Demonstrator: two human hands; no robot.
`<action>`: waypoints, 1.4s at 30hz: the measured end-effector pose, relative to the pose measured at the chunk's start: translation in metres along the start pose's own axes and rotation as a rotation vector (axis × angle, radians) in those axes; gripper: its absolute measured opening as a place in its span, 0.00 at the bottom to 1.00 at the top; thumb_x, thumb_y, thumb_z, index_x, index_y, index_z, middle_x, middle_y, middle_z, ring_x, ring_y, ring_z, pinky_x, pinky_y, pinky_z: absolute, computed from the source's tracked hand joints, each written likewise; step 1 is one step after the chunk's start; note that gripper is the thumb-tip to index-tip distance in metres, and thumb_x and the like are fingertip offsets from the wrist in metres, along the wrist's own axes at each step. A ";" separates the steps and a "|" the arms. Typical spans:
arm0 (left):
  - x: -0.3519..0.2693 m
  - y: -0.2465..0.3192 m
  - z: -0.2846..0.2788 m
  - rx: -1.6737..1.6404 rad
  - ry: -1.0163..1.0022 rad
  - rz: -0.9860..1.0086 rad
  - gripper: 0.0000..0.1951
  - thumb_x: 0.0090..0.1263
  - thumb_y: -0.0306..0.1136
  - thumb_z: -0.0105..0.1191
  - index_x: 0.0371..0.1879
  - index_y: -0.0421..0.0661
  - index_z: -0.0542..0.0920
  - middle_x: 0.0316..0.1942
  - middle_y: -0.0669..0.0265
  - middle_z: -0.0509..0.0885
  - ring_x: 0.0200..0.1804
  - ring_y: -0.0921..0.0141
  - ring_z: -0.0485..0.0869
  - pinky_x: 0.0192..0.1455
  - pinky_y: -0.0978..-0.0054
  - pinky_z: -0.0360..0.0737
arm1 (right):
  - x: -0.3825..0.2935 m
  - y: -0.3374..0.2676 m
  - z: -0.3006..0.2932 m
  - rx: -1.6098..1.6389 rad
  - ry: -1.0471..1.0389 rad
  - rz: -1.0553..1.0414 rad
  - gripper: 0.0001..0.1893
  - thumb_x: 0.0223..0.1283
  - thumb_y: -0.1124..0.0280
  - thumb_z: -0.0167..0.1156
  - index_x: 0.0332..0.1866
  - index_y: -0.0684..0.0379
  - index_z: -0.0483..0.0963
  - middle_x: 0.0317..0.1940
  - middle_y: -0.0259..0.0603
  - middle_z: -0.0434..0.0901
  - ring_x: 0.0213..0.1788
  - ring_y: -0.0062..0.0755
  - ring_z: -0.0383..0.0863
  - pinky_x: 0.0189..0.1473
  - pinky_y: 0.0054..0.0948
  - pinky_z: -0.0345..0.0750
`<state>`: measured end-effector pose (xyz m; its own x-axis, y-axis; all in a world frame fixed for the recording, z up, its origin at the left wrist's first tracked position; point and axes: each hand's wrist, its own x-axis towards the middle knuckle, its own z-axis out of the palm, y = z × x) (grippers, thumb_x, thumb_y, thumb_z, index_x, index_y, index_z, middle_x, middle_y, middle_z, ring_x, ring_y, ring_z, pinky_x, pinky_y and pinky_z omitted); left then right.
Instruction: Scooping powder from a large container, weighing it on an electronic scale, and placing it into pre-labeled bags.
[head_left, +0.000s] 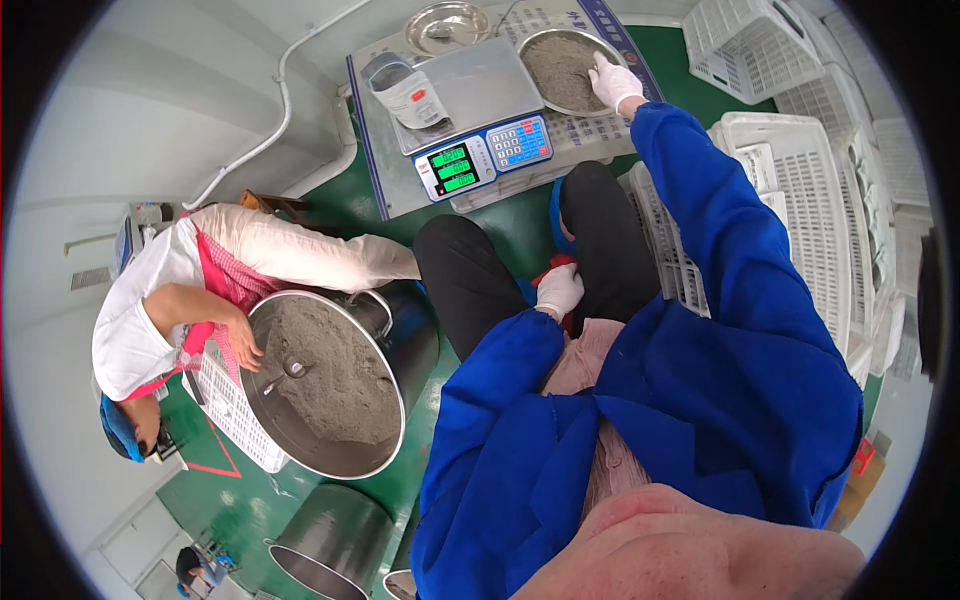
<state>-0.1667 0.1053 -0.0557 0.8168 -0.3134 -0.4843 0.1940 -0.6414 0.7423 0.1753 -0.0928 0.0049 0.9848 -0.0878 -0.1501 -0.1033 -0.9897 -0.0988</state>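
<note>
In a white glove, my right hand (616, 84) reaches over the right rim of a round metal bowl (559, 69) of grey-brown powder. Its fingers are at the powder; whether they grip anything there is hidden. My left hand (561, 291), also gloved, rests between my thighs with curled fingers, beside something red (559, 261) partly covered by it. Left of the bowl, a white-labelled pouch with a clear upper part (409, 94) stands on the steel platform (487, 79) of a digital scale (484, 156) with lit green displays. Behind the scale is a shallow metal dish (448, 30).
At left a co-worker (161, 315) bends over a large steel drum (330, 375) of similar powder, with a ladle (294, 367) inside. Another drum (337, 536) lies below it in view. White plastic crates (806, 217) line my right side. The low table (382, 169) is before me.
</note>
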 end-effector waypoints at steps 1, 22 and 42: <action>0.002 -0.002 0.001 0.002 0.021 0.002 0.16 0.65 0.35 0.48 0.46 0.43 0.84 0.39 0.46 0.85 0.44 0.49 0.84 0.51 0.53 0.79 | -0.011 -0.004 -0.001 0.001 0.003 0.007 0.24 0.70 0.56 0.48 0.66 0.54 0.66 0.42 0.53 0.84 0.46 0.55 0.84 0.49 0.50 0.78; -0.003 -0.005 0.011 0.061 0.058 0.049 0.14 0.67 0.35 0.47 0.43 0.41 0.83 0.38 0.43 0.84 0.44 0.47 0.84 0.51 0.51 0.78 | -0.104 0.042 0.053 -0.213 -0.143 -0.347 0.52 0.57 0.83 0.52 0.79 0.28 0.32 0.41 0.51 0.82 0.36 0.46 0.86 0.34 0.43 0.81; 0.013 0.088 -0.187 -0.109 1.018 0.428 0.23 0.71 0.30 0.52 0.65 0.38 0.71 0.41 0.47 0.86 0.43 0.52 0.86 0.48 0.61 0.81 | -0.046 0.038 -0.034 0.537 0.195 0.192 0.18 0.62 0.50 0.59 0.32 0.55 0.83 0.28 0.43 0.86 0.37 0.42 0.87 0.42 0.38 0.80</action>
<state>-0.0377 0.1760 0.0896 0.8830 0.2593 0.3913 -0.2051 -0.5368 0.8184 0.1311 -0.1305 0.0418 0.9436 -0.3290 -0.0360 -0.2881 -0.7629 -0.5787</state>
